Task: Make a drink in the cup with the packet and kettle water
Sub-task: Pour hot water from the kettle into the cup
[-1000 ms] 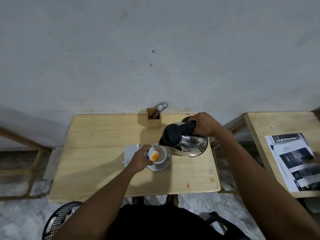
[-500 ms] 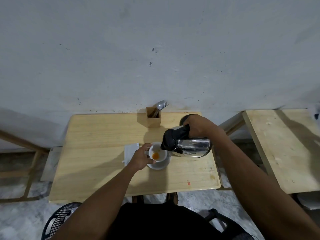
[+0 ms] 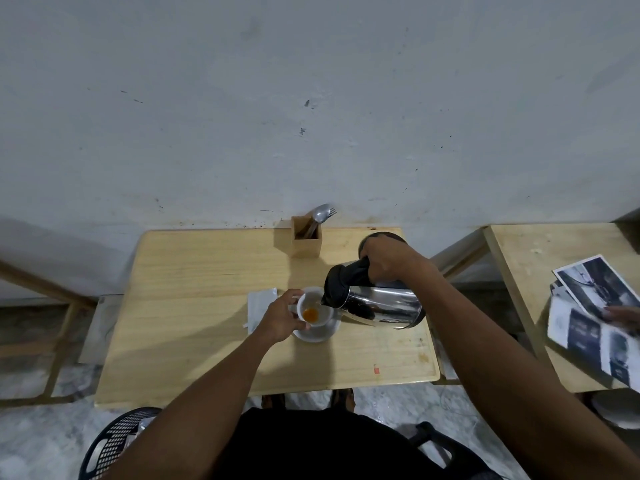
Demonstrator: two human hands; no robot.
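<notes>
Tipped further over since half a second ago: kettle (image 3: 381, 304) now lying almost level, black lid end lower and right at the cup's rim; printed sheets back in view on the side table at far right. At far left, a black mesh basket (image 3: 114, 441) low on the floor. On the wooden table (image 3: 194, 327), a white packet (image 3: 260, 304) lying flat, just left of the cup. Left hand (image 3: 282, 318) curled around the near side of the white cup (image 3: 313, 309), fingers wrapped against its wall, thumb near the rim. Cup standing on a white saucer (image 3: 317, 332), a patch of orange at its bottom. Behind, at the wall edge, a wooden holder (image 3: 306, 239) with a spoon and fork standing in it. Spout end of the steel kettle over the cup's right rim; flow of water not discernible. Right hand (image 3: 386, 259) clenched tight around the black handle, fingers closed on it. Farther right, a second table (image 3: 519, 258) with printed sheets (image 3: 595, 317), blurred.
</notes>
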